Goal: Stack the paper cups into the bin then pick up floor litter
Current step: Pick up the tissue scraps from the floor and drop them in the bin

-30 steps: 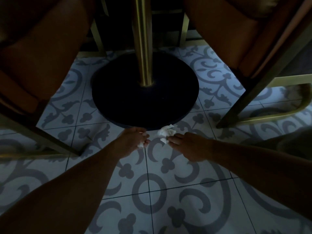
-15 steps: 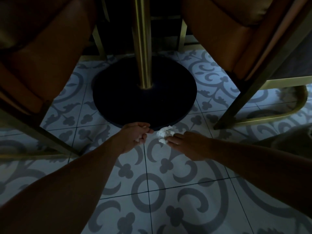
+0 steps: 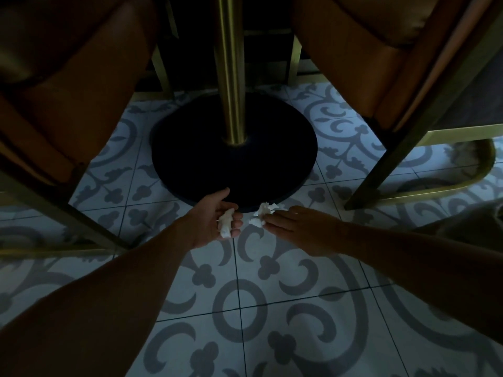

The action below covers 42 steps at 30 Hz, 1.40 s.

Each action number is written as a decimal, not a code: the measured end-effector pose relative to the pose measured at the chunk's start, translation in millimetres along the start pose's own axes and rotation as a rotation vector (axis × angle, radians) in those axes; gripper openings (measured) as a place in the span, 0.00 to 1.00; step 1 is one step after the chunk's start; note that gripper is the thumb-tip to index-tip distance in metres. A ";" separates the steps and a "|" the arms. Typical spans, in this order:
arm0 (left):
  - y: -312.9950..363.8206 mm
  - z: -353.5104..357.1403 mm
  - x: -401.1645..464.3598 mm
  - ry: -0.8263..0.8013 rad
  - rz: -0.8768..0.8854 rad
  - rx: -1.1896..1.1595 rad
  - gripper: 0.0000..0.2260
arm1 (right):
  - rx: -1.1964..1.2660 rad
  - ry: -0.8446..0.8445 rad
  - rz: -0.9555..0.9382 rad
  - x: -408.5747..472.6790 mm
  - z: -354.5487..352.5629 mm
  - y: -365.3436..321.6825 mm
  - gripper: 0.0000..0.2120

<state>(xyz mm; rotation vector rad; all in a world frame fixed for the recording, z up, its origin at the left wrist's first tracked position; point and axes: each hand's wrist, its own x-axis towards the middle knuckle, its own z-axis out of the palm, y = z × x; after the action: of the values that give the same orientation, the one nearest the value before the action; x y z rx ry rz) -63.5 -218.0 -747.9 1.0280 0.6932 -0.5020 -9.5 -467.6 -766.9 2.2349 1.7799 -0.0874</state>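
Observation:
Both hands reach low over the patterned tile floor under a table. My left hand [image 3: 216, 220] is turned palm up, fingers loosely curled, with a small crumpled white tissue piece [image 3: 226, 222] lying in it. My right hand [image 3: 292, 223] is palm down, its fingertips pinching a larger crumpled white tissue [image 3: 261, 214] at the edge of the table base. No cups or bin are in view.
The round black table base [image 3: 234, 156] with its brass pole [image 3: 230, 69] stands just beyond the hands. An orange chair with brass legs [image 3: 65, 110] is on the left, another [image 3: 386, 77] on the right, its curved brass foot rail [image 3: 460, 183] at floor level.
My left hand has rolled from palm down to palm up, showing the small tissue piece in it. My right hand keeps its pinch on the larger tissue.

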 end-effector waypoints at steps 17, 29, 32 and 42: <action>-12.8 17.7 -3.6 -0.162 -0.154 0.350 0.16 | -0.138 0.063 -0.171 10.4 -10.1 -22.2 0.37; -21.8 5.3 10.9 0.201 0.054 0.563 0.14 | -0.134 0.101 -0.139 13.2 9.3 -19.8 0.39; -21.1 -2.3 12.9 0.218 0.083 0.458 0.17 | -0.088 0.036 -0.116 11.3 17.5 -13.3 0.40; -20.1 -12.5 14.5 0.182 0.173 0.486 0.21 | 0.115 -0.179 0.120 14.5 51.4 -1.0 0.42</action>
<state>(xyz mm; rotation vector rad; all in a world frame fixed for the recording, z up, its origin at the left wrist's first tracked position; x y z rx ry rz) -70.5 -216.4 -774.8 1.5912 0.6481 -0.4378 -0.5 -466.9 -819.5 2.3249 1.5813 -0.3617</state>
